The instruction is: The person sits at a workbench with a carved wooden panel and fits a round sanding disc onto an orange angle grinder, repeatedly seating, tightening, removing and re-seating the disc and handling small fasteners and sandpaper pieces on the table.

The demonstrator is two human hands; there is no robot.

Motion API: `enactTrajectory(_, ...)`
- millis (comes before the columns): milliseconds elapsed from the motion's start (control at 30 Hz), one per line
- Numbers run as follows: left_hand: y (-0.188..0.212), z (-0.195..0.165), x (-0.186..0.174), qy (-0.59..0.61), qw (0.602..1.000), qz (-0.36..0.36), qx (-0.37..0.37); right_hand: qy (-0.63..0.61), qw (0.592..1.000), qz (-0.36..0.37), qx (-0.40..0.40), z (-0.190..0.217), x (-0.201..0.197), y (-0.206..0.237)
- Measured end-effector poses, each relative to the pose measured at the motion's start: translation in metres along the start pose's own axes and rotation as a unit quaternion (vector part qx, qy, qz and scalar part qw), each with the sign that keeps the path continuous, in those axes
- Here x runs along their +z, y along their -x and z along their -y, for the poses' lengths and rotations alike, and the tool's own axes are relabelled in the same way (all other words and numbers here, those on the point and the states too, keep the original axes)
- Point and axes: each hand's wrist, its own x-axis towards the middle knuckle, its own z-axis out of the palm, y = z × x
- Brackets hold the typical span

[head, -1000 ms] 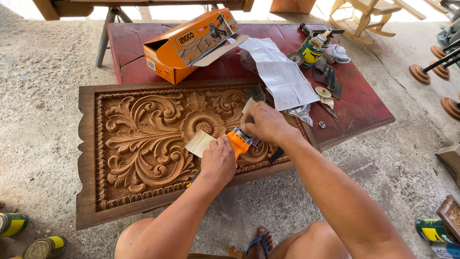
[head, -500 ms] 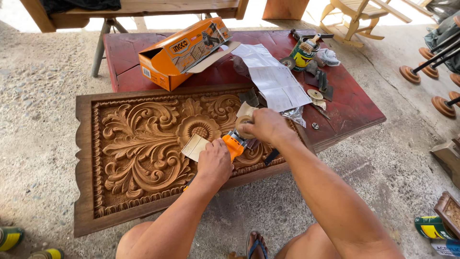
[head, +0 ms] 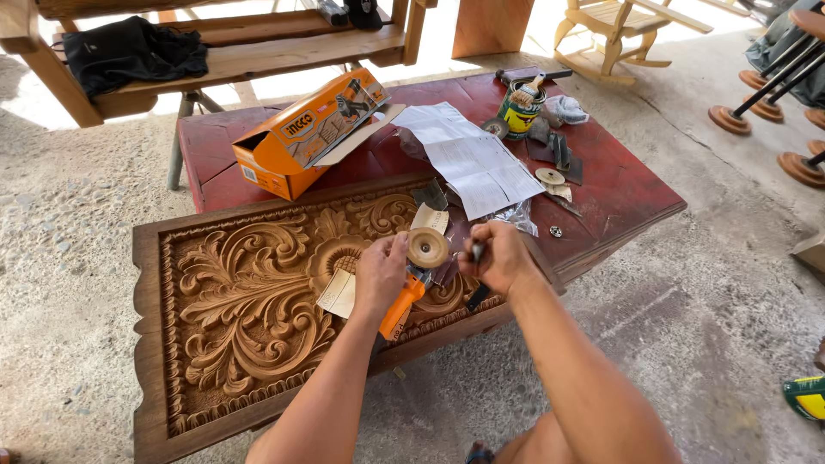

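My left hand (head: 380,277) grips an orange angle grinder (head: 400,306) over a carved wooden panel (head: 249,292). A round tan sanding disc (head: 428,248) sits on the grinder's head, facing up. My right hand (head: 498,258) is closed on a dark metal tool (head: 478,283) right beside the disc. A piece of tan sandpaper (head: 339,294) lies on the carving under my left wrist.
Behind the panel stands a red table (head: 619,193) with an open orange box (head: 309,133), a white paper sheet (head: 473,159), a tin can with a brush (head: 521,112) and small discs. A wooden bench (head: 258,51) and a small rocking chair (head: 623,21) stand further back.
The grinder has been turned so its disc faces up. My right hand has shifted to the right of the disc, gripping the dark tool. The view has tilted up.
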Motion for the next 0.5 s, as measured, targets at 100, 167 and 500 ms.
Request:
enactTrajectory(100,-0.007,-0.004,0.013,0.105,0.994,0.001,0.010,0.291,0.943,-0.150,-0.058,-0.022,0.009,0.009)
enactTrajectory(167,-0.010,-0.003,0.019,0.190,0.981,-0.004,-0.023,0.317,0.938,-0.092,-0.103,-0.029,0.018,0.011)
enactTrajectory(500,-0.010,-0.012,0.004,0.320,0.935,0.129,0.085,0.168,0.978,0.001,-0.122,-0.010,0.018,0.019)
